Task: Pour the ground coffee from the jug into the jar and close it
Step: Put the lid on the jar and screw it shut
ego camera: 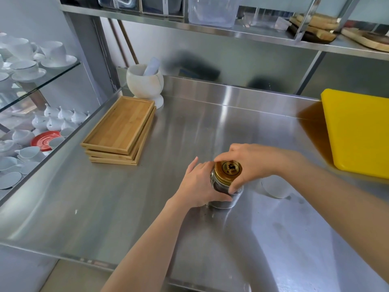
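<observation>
A glass jar (pixel 224 200) with dark ground coffee inside stands on the steel counter (pixel 189 133), near its middle. A gold lid (pixel 228 168) with a dark emblem sits on the jar's mouth. My left hand (pixel 199 184) wraps the jar's left side. My right hand (pixel 250 163) reaches from the right, and its fingers curl around the lid's rim. A white jug (pixel 275 187) stands just right of the jar, partly hidden behind my right wrist. A few dark coffee specks lie on the counter by the jar's base.
Three stacked wooden trays (pixel 120 131) lie at the left rear, with a white stone mortar and pestle (pixel 145 82) behind them. A yellow board (pixel 357 133) lies at the right edge. White cups fill a glass shelf (pixel 31 81) to the left. A steel shelf (pixel 210 28) hangs overhead.
</observation>
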Motion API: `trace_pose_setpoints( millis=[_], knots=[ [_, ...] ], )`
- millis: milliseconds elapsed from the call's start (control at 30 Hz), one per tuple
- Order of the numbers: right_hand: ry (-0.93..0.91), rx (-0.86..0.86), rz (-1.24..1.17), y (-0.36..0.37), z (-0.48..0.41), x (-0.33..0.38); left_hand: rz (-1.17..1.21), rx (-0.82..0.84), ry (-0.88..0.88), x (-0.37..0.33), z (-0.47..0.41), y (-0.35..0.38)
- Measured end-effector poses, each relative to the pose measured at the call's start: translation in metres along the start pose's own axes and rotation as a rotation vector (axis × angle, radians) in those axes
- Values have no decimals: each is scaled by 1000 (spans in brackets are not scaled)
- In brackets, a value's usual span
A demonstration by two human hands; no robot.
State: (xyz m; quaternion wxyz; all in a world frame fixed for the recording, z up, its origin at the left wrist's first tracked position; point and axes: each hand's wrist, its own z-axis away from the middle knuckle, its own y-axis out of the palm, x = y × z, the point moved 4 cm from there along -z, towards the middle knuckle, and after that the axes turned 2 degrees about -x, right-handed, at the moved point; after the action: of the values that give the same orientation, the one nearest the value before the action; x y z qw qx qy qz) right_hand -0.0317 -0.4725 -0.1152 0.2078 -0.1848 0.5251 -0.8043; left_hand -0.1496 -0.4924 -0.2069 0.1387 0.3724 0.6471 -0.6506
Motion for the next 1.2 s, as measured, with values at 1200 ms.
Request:
trace_pose_setpoints(
  millis=[1200],
  knots=[
    [61,27,58,-1,-7,-3,29,4,-1,-3,1,-2]
  ],
)
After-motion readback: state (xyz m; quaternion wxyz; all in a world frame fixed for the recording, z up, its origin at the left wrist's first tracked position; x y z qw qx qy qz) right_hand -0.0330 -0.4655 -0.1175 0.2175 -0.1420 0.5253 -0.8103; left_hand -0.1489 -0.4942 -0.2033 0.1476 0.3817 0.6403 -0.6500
